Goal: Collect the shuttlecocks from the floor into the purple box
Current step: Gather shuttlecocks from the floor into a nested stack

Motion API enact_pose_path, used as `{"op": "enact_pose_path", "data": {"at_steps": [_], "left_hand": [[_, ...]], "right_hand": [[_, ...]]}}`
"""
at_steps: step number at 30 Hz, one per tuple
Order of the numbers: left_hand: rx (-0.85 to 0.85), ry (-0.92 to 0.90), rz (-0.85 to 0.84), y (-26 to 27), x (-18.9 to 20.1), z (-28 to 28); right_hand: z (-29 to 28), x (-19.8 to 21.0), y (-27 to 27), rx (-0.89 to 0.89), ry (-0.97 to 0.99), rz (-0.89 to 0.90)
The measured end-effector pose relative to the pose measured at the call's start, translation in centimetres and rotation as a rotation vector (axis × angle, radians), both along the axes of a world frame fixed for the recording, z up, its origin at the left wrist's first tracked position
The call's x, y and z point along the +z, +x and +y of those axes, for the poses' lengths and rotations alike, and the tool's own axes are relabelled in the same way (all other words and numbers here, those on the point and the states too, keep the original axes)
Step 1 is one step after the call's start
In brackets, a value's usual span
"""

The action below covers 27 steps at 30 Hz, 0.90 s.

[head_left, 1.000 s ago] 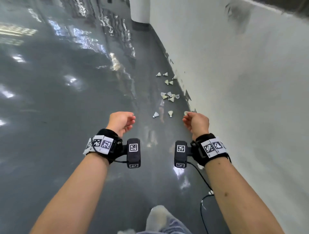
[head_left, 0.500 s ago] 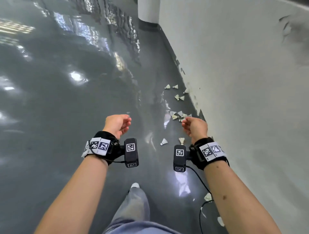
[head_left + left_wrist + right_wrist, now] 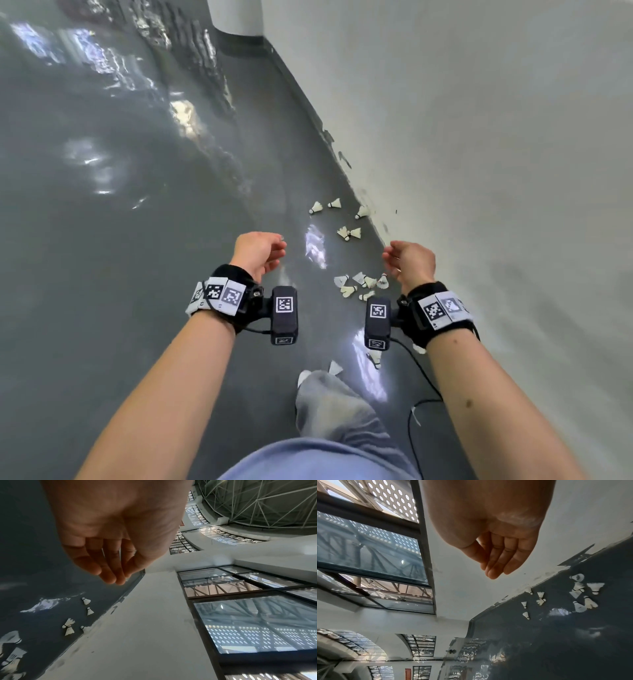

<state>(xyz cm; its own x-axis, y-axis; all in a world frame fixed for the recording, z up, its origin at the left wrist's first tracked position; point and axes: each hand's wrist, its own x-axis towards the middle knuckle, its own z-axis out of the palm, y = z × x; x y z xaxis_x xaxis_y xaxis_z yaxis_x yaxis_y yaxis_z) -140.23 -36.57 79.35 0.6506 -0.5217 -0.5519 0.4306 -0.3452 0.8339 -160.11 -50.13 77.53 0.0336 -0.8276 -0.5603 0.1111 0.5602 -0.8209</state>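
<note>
Several white shuttlecocks lie on the grey floor along the wall. One cluster (image 3: 359, 284) sits just ahead, between my wrists, and is seen again in the right wrist view (image 3: 583, 595). A looser group (image 3: 342, 219) lies farther on, with some showing in the left wrist view (image 3: 69, 627). Two more (image 3: 373, 359) lie near my foot. My left hand (image 3: 270, 253) and right hand (image 3: 394, 260) hang above the floor with fingers loosely curled, holding nothing (image 3: 111, 574) (image 3: 494, 570). No purple box is in view.
A white wall (image 3: 479, 171) runs along the right, meeting the glossy grey floor (image 3: 120, 240). A white pillar (image 3: 233, 17) stands at the far end. My trouser leg and foot (image 3: 329, 404) step forward below. A black cable (image 3: 421, 377) trails from my right wrist.
I have walked forward, so the shuttlecocks now lie closer, the near cluster between my wrists. Both hands have loosened slightly from a tighter curl.
</note>
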Motion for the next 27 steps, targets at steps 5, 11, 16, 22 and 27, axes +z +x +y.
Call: {"op": "enact_pose_path", "data": {"at_steps": [5, 11, 16, 22, 27], "left_hand": [[0.030, 0.024, 0.008, 8.6, -0.1, -10.0], [0.013, 0.066, -0.005, 22.1, -1.9, -25.8], [-0.121, 0.103, -0.003, 30.7, -6.4, -40.1], [-0.282, 0.229, 0.019, 38.6, -9.1, -55.3], [-0.350, 0.278, 0.026, 42.8, -14.5, -66.8]], "right_hand": [[-10.8, -0.1, 8.8, 0.059, -0.019, 0.035], [-25.7, -2.8, 20.7, 0.041, 0.049, 0.047], [-37.4, -7.4, 28.5, -0.046, 0.076, 0.056], [-49.0, -10.1, 36.8, -0.129, 0.183, 0.124], [-58.5, -15.1, 40.4, -0.132, 0.233, 0.235]]}}
